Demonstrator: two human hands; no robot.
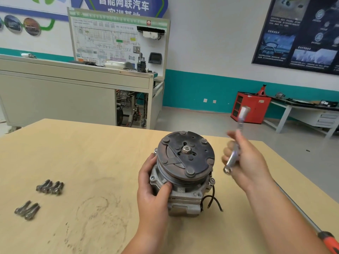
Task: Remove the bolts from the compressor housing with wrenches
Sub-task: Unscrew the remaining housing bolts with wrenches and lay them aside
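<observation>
The compressor [185, 162] stands right of the table's [82, 153] middle, with its dark, rusted clutch plate and centre nut facing up. Below are a grooved pulley and a grey cast housing, with black wires trailing on the right. The left hand [152, 184] grips the housing's left side. The right hand [247, 162], raised just beside it, holds a blurred wrench [233, 153]. Loose bolts [50, 187] lie in two clusters toward the left edge.

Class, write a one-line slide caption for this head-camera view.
Left hand grips the compressor while the right hand holds a wrench; loose bolts lie at left.
</observation>
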